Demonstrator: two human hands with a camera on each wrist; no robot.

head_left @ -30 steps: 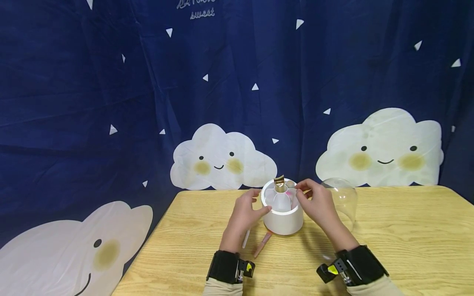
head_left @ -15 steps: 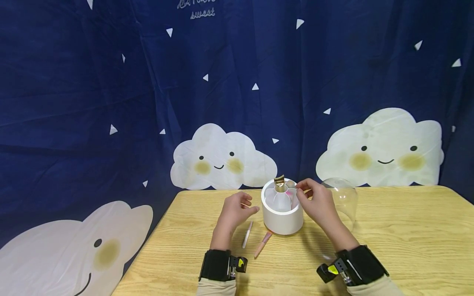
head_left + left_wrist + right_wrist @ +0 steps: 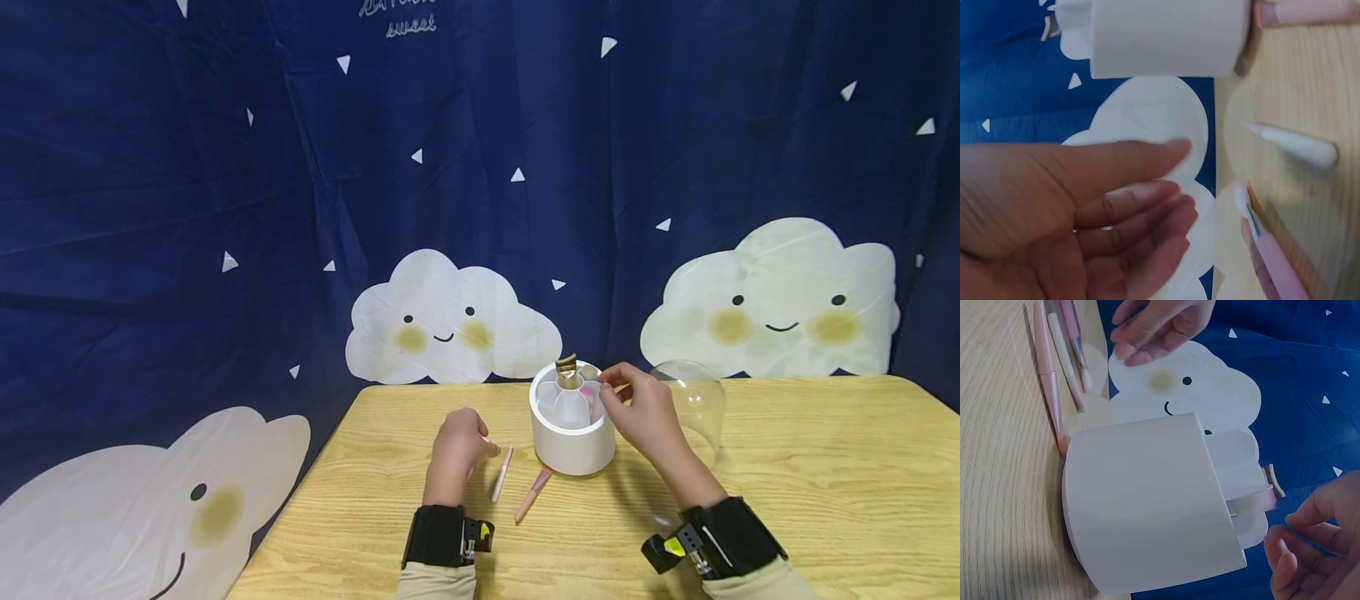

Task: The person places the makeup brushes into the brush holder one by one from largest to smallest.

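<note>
A round white makeup organizer (image 3: 573,451), with inner dividers and a gold ornament (image 3: 566,372) on top, stands on the table. My left hand (image 3: 459,448) hovers left of it, fingers loosely bent with nothing between them. Beneath that hand lies a pink makeup brush (image 3: 1279,265) with a white tip, mostly hidden in the head view. A slim white-handled brush (image 3: 502,475) is just right of the hand, and a peach brush (image 3: 533,496) lies nearer the organizer. My right hand (image 3: 643,408) has its loosely curled fingertips at the organizer's right rim, beside a pink-tipped item (image 3: 1264,500) inside.
A clear dome cover (image 3: 699,404) stands behind my right forearm, right of the organizer. The wooden table (image 3: 832,483) reaches back to a dark blue curtain (image 3: 480,100) with clouds and triangles.
My left hand has left the organizer's left rim and moved left and down towards the brushes on the table. My right hand has stayed at the rim.
</note>
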